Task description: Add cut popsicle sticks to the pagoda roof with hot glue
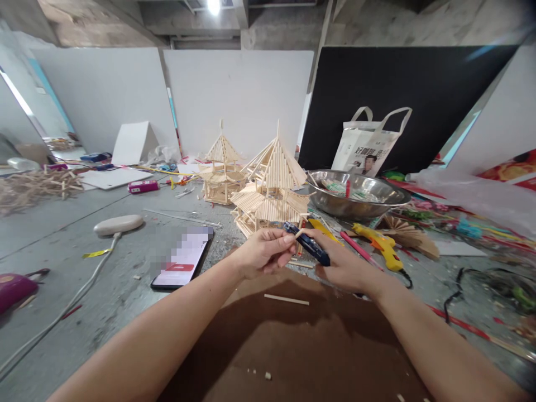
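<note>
Left hand [268, 252] pinches a short wooden stick [298, 234] between thumb and fingers, right up at the dark blue tool [313, 249] gripped in the right hand [341, 262]; whether the tool's tip bites the stick is too small to tell. Just beyond both hands stands a pagoda-like stick model [274, 204]. A phone [184, 262] lies to the left of the left hand, a yellow glue gun [382, 245] to the right of the right hand, and a loose stick [287, 300] below the two, on a brown surface [293, 352].

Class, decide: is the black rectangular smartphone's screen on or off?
On: the smartphone shows a lit, pale screen with a red patch.
</note>
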Demonstrator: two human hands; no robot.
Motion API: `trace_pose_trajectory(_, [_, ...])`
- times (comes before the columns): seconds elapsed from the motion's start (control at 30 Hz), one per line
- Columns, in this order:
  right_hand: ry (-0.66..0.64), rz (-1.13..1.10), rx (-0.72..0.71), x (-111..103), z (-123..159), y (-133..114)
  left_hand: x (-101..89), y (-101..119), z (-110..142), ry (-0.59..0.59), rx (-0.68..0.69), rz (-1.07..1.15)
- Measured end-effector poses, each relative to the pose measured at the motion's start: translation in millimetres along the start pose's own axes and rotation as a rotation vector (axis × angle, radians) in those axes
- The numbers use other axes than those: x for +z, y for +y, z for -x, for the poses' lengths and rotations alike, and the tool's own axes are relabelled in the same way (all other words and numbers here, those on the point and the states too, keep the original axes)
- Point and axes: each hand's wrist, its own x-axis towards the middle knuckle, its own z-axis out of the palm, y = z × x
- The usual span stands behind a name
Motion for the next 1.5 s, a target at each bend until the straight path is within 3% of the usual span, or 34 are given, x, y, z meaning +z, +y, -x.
trace_pose_trajectory(0.1, [-0.028, 0.041, 0.004, -5, 1, 4, -2.6, 3, 2, -0.026, -0.019, 0.028])
trace_pose_trajectory(0.27, [-0.179, 0.177, 0.129, -14, 4, 16, -6.6, 5, 2, -0.032, -0.069, -0.033])
trace_pose_trajectory(0.5, [-0.345, 0.392, 0.185, 8, 2, 26, -9.1, -2, -1, 0.001, -0.064, -0.339])
trace_pose_trajectory(0.67, [-0.302, 0.291, 0.161, 10, -1, 30, -3.3, -6, -5, 0.111, -0.018, -0.774])
trace_pose_trajectory(0.77, [-0.186, 0.046, 0.067, 3, -3, 25, -1.0, -7, -7, 0.144, 0.086, -1.061])
trace_pose_trajectory(0.87, [-0.097, -0.158, 0.106, 3, -6, 16, -1.2, -10, -8, 0.126, 0.140, -1.194])
trace_pose_trajectory(0.97, [-0.091, -0.188, 0.159, 10, -7, 8, -1.9, -12, -8, 0.103, 0.133, -1.186])
trace_pose_trajectory(1.17, [-0.063, -0.262, 0.136, 17, -5, 2, -1.1, -6, -5, 0.011, 0.127, -1.026])
trace_pose_trajectory(1.5, [-0.033, -0.533, 0.221, 18, -2, -3, 0.8, -8, -1, -0.030, -0.032, -0.427])
